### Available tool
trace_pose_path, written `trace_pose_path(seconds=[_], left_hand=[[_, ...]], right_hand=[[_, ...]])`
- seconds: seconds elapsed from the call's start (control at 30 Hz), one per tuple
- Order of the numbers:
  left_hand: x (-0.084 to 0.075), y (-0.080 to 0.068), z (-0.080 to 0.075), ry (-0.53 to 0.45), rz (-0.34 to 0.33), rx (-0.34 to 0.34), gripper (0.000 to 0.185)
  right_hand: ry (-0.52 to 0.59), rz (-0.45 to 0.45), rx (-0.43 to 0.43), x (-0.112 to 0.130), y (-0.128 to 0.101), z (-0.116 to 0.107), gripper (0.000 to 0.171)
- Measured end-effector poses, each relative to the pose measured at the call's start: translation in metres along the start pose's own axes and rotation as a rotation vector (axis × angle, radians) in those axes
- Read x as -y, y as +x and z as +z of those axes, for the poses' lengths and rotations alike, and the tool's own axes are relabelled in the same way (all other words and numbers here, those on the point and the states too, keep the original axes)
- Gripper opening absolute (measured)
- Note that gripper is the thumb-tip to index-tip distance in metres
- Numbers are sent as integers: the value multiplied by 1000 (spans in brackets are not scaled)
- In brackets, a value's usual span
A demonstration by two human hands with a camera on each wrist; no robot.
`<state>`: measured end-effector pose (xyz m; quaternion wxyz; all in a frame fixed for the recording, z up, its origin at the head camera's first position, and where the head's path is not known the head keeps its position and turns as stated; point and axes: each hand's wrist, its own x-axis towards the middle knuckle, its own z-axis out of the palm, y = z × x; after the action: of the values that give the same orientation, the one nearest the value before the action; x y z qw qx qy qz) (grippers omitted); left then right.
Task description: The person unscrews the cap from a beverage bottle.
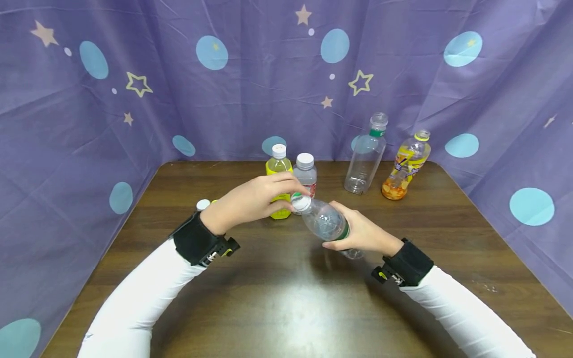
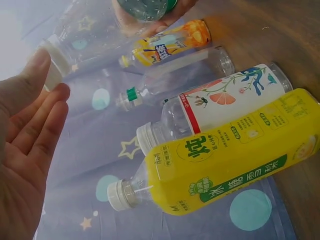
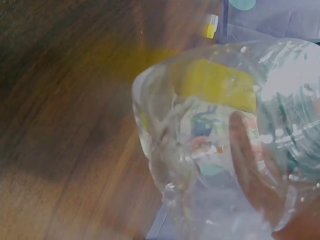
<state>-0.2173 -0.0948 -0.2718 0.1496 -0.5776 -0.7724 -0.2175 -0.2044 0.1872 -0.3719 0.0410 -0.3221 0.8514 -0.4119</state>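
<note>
My right hand [image 1: 360, 229] grips a clear plastic bottle [image 1: 323, 219] round its body, by the green band. The bottle is tilted, its neck toward the left and its base above the table. At the neck, the thumb and fingers of my left hand [image 1: 257, 199] pinch the white cap [image 1: 301, 202]. In the left wrist view the thumb presses one side of that cap [image 2: 57, 65], with fingertips on the other. The right wrist view shows the bottle's clear base [image 3: 165, 145] close up, with a finger visible through the plastic.
Behind the hands stand a yellow-labelled bottle [image 1: 280, 211] and a clear bottle with a white cap [image 1: 306, 171]. Farther right are an uncapped clear bottle [image 1: 364, 164] and an uncapped orange-yellow bottle [image 1: 405, 166]. A white cap [image 1: 203, 204] shows behind my left wrist. A purple curtain [image 1: 250, 89] borders the table.
</note>
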Motion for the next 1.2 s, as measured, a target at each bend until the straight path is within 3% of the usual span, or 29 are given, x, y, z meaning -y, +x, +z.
trace_pose_path(seconds=[0.37, 0.77, 1.0, 1.2], left_hand=[[-1, -1, 1, 105, -20, -13, 38], [-4, -2, 2, 132, -125, 4, 36], [-3, -2, -2, 45, -105, 18, 52], [-1, -2, -4, 49, -9, 38, 51]], right_hand=[[-5, -14, 18, -4, 3, 1, 68], [-45, -7, 10, -6, 4, 3, 69], [-55, -15, 2, -6, 2, 1, 68], [-47, -12, 11, -7, 0, 0, 68]])
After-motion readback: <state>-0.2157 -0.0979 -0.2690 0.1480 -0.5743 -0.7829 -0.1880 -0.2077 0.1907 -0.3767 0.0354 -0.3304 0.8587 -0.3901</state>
